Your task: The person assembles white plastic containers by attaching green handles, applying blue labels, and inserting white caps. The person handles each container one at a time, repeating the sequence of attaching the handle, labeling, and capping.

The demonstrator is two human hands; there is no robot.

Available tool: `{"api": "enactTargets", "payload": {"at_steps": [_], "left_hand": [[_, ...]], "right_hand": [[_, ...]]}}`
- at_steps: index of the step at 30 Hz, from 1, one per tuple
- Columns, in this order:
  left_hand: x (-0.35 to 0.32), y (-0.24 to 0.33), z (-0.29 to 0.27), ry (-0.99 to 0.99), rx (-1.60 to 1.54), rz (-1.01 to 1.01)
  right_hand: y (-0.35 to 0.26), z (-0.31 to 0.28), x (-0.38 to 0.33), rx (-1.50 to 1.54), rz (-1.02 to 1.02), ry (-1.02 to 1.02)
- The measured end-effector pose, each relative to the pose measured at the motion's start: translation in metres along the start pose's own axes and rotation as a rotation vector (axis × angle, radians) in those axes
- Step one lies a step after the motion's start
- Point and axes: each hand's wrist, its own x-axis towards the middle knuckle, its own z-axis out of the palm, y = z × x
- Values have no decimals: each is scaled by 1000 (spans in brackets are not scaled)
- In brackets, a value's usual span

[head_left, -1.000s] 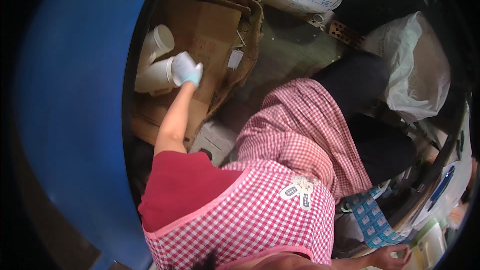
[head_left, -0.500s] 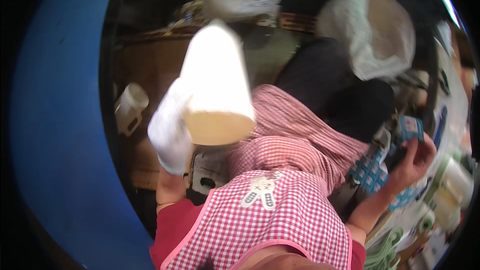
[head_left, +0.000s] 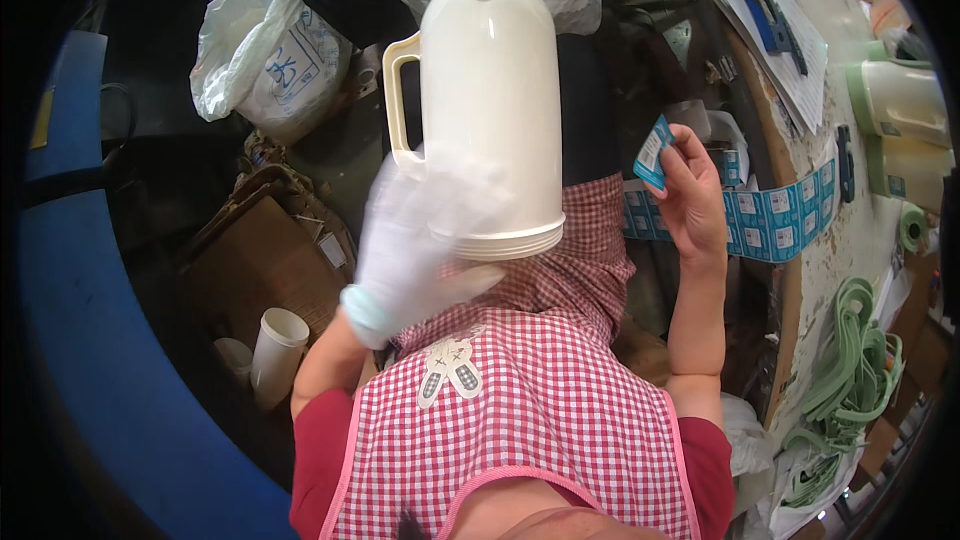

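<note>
A cream thermos jug [head_left: 492, 100] with a looped side handle [head_left: 398, 90] and a ringed base stands upright above my lap. My gloved left hand [head_left: 415, 230] is over its lower left side, thumb stretched away from the fingers. Motion blurs those fingers, but they look flat and spread, not wrapped round the jug. What supports the jug is hidden. Off to the jug's right, my bare right hand [head_left: 695, 185] pinches a small blue sticker [head_left: 655, 152] between thumb and fingers. Behind that wrist runs a strip of similar blue stickers [head_left: 790, 218].
At right, a worn workbench [head_left: 815, 275] bears pale green straps [head_left: 850, 360], papers with a blue tool [head_left: 765, 5] and more jugs [head_left: 900, 100]. To the left are a bagged bin [head_left: 285, 60], cardboard [head_left: 260, 260], a white cup-like container [head_left: 278, 350] and a blue panel [head_left: 130, 340].
The jug has gone from tilted in my left hand to upright, its handle now showing at left. My right hand has lifted the sticker nearer the jug. The whole view has turned.
</note>
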Motion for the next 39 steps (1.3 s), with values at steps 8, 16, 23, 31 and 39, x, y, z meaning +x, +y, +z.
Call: {"api": "enactTargets", "payload": {"at_steps": [8,16,23,31,39], "left_hand": [[34,-115,1,194,-869,-935],[86,-49,-2,452,-724,-480],[84,-57,38,454,-694,-495],[85,-55,32,443,-695,-518],[85,-54,32,449,-680,-504]], "right_hand": [[-2,3,8,25,-9,23],[5,23,-3,-180,103,-94],[39,49,-17,-227,254,-161],[48,53,-14,-276,231,-202],[62,55,-14,-340,198,-159]]}}
